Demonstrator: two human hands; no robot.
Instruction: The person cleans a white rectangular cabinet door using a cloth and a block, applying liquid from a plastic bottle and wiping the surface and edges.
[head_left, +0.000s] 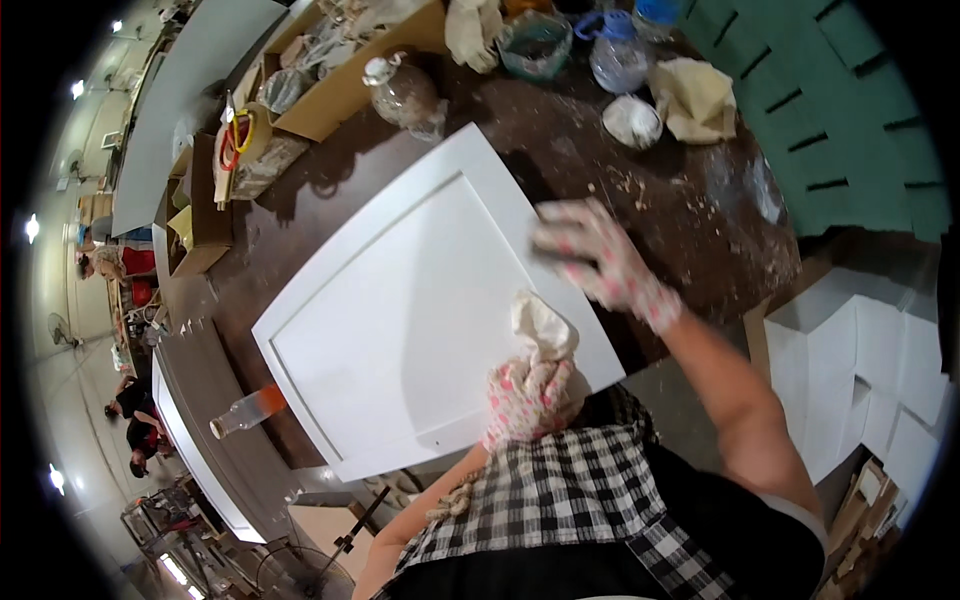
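Hands (605, 258) at panel (400, 300); cloth (543, 325) in left (528, 398)

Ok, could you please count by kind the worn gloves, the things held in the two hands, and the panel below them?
Pink-spotted gloves, on the left hand and the right hand: 2
White cloth, in the left hand: 1
Dark item, blurred, in the right hand: 1
White panel, on the table: 1
Total: 5

Ceiling lamps (33, 228) glare at left, soft shadow crosses the white panel (360, 330), edges bow.
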